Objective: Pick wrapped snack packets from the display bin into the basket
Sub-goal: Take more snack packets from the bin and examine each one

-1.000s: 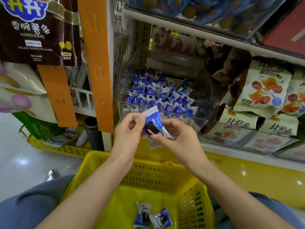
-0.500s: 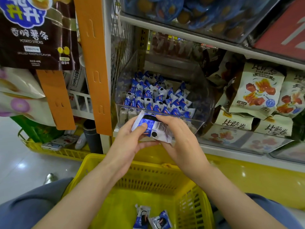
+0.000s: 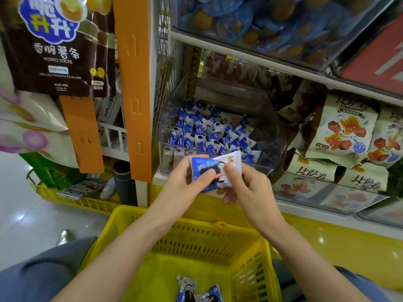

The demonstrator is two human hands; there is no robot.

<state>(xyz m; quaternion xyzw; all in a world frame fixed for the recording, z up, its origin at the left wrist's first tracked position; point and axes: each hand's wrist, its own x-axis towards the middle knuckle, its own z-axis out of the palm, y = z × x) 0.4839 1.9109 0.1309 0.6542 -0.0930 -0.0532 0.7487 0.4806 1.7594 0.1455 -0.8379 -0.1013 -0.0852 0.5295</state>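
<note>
Head: hands (image 3: 181,185) (image 3: 253,188) pinch packet (image 3: 206,167); bag (image 3: 58,62) reads POTATO STICKS.

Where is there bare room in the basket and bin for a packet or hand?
Basket floor is bare between its far wall and the two packets, also left of them. Bin: right rear corner looks bare; left and front are crowded.
</note>
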